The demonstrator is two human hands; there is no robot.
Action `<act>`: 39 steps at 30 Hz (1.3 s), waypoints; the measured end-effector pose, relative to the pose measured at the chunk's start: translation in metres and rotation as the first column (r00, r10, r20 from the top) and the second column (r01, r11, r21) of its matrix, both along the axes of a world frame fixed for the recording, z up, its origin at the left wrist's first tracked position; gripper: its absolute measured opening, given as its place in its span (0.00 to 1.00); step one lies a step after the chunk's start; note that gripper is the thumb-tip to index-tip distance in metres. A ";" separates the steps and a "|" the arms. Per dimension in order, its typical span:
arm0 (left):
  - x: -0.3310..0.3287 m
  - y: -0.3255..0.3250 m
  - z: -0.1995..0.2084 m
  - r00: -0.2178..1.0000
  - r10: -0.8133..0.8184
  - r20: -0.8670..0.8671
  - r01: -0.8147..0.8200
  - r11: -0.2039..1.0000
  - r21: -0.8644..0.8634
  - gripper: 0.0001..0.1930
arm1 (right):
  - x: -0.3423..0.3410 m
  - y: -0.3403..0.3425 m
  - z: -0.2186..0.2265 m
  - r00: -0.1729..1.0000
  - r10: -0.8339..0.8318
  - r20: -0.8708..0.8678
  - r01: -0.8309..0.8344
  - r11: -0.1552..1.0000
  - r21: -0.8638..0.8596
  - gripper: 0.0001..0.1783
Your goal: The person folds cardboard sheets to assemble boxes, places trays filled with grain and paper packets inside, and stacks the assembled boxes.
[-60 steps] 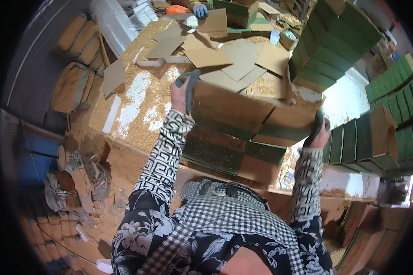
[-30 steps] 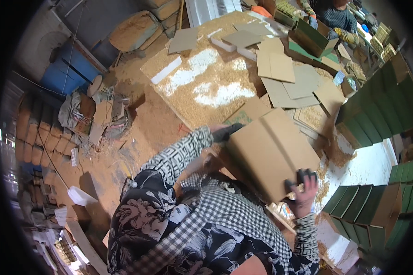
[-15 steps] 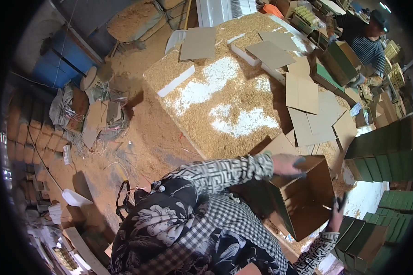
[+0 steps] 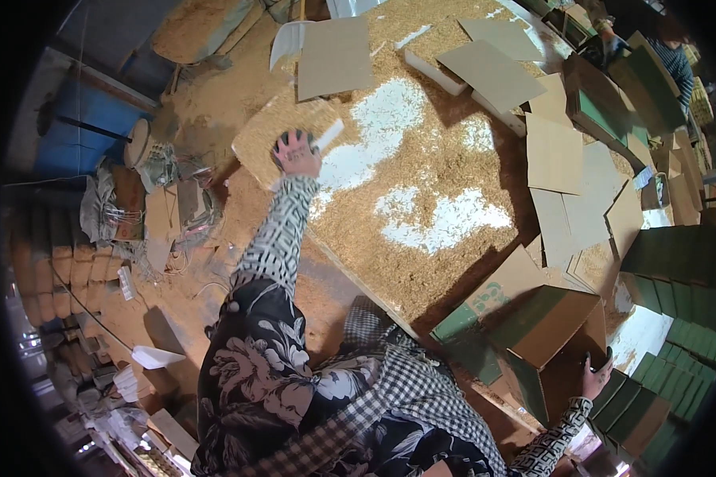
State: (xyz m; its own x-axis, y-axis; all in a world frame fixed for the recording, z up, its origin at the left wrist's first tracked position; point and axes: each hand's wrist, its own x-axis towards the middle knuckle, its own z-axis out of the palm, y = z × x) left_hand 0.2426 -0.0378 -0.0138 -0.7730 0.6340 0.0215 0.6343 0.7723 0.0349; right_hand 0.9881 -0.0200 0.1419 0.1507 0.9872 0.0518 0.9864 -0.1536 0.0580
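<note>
- Cardboard box, brown and green: at 4 o'clock in view, by the near edge of the shavings-strewn worktop; mouth gaping toward 4. Whether it rests there, cannot tell.
- Longest visible edge runs 1 to 7 o'clock; foreshortened, so true long axis uncertain.
- Right hand nearer: touching the rim at the box's 4 o'clock, seems to grasp the wall between thumb and fingers.
- Left hand well apart, box at its 4 o'clock. Fingers spread over a white strip; grip hidden, cannot tell.
- Markings: round green print on printed cardboard at the box's 10 o'clock, too small to read. No legible label or brand.
</note>
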 end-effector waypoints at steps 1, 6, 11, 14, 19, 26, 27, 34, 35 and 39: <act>0.013 -0.007 -0.003 0.998 -0.067 -0.015 0.068 0.996 0.050 0.25 | 0.006 0.005 -0.004 1.000 -0.002 -0.005 0.002 1.000 -0.005 0.35; 0.124 -0.036 0.042 0.776 -0.561 0.288 0.608 0.786 -0.110 0.25 | 0.011 0.005 -0.005 0.998 0.051 0.025 -0.052 0.998 0.038 0.33; 0.160 -0.063 0.060 0.538 -0.675 0.504 0.609 0.725 0.321 0.30 | 0.003 -0.004 -0.001 0.998 0.063 0.016 -0.064 0.997 0.053 0.37; 0.140 -0.059 -0.007 0.845 -0.187 0.501 0.147 0.982 0.118 0.40 | -0.021 0.001 0.001 0.995 0.028 0.093 -0.035 0.997 0.071 0.38; 0.200 -0.026 0.052 0.176 -0.181 0.968 -0.423 0.874 0.240 0.35 | -0.019 -0.004 -0.003 0.993 -0.055 0.108 0.046 0.996 0.080 0.41; 0.202 -0.066 0.058 0.349 -0.421 0.837 -0.673 0.509 0.537 0.16 | -0.043 -0.010 0.014 0.987 -0.151 0.053 0.151 0.989 0.002 0.43; 0.197 -0.073 0.068 0.420 -0.426 0.801 -0.638 0.490 0.595 0.14 | -0.037 -0.007 0.011 0.986 -0.159 0.050 0.160 0.987 -0.025 0.43; 0.275 -0.043 0.191 0.025 -0.679 0.733 -0.710 0.504 0.491 0.23 | -0.060 -0.005 0.026 0.610 0.483 -0.628 -0.084 0.828 0.555 0.32; 0.296 -0.040 0.207 -0.039 -0.721 0.692 -0.676 0.529 0.514 0.24 | -0.065 -0.004 0.020 0.121 0.398 -0.909 0.014 0.915 0.403 0.29; 0.378 -0.010 0.219 -0.275 -0.714 0.644 -0.514 0.675 0.529 0.21 | -0.060 -0.022 0.048 -0.739 0.098 -0.666 0.019 0.992 0.125 0.34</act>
State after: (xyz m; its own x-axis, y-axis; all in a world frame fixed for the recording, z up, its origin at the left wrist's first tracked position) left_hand 0.6210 -0.0476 0.2053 -0.1304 0.9761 -0.1739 -0.5999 0.0620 0.7977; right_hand 0.9278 -0.0422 0.1902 -0.0582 0.9982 -0.0151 -0.6929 -0.0513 -0.7193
